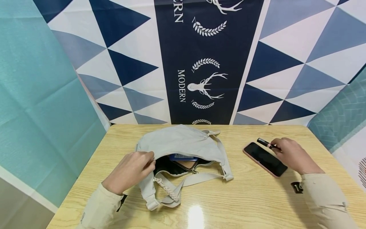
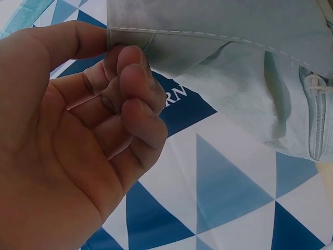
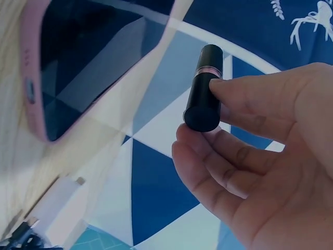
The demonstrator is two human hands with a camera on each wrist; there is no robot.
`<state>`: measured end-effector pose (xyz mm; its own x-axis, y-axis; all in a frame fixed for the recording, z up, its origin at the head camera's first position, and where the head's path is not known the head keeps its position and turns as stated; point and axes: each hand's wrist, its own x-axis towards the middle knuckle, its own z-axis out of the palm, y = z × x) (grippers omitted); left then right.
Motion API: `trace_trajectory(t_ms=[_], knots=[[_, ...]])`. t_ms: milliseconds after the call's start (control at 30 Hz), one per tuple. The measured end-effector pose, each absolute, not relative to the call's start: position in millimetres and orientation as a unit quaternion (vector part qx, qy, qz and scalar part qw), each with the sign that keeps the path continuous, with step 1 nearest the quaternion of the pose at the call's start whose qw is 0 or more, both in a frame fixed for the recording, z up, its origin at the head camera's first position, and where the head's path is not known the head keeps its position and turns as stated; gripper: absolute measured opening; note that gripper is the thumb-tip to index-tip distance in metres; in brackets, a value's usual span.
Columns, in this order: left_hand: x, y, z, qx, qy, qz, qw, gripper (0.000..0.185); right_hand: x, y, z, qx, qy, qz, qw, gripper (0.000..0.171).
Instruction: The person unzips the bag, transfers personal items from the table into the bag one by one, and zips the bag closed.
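A bag held open on the left, a lipstick held on the right.

The wooden desk (image 1: pixel 257 203) holds a soft grey bag (image 1: pixel 183 143) in the middle, with its open mouth facing the near side and running left to right. The left hand (image 1: pixel 130 170) pinches the top edge of the bag mouth at its left end, fingers curled on the cloth, lifting it a little. To the right lies a dark phone (image 1: pixel 264 158) in a pink case, flat and slanted, between the bag and the right hand (image 1: pixel 293 156). The right hand grips a small black lipstick (image 1: pixel 264 142) in its fingertips, just past the far end of the phone. The lipstick points left and far. The bag mouth lies well to the left of it, with bare desk between bag and phone.
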<state>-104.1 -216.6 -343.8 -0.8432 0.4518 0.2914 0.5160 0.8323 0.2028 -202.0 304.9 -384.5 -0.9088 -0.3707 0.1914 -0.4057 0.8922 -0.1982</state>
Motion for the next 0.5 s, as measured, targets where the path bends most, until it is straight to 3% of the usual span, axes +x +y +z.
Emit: trace_trajectory(t_ms=[233, 500], knots=[[-104, -217, -344, -0.254, -0.950, -0.141, 0.112, 0.036, -192, 286, -376, 0.227, -0.957, 0.124, 0.132, 0.013], [-105, -217, -344, -0.254, -0.950, -0.139, 0.112, 0.035, -181, 263, -366, 0.246, -0.949, 0.125, 0.153, 0.019]])
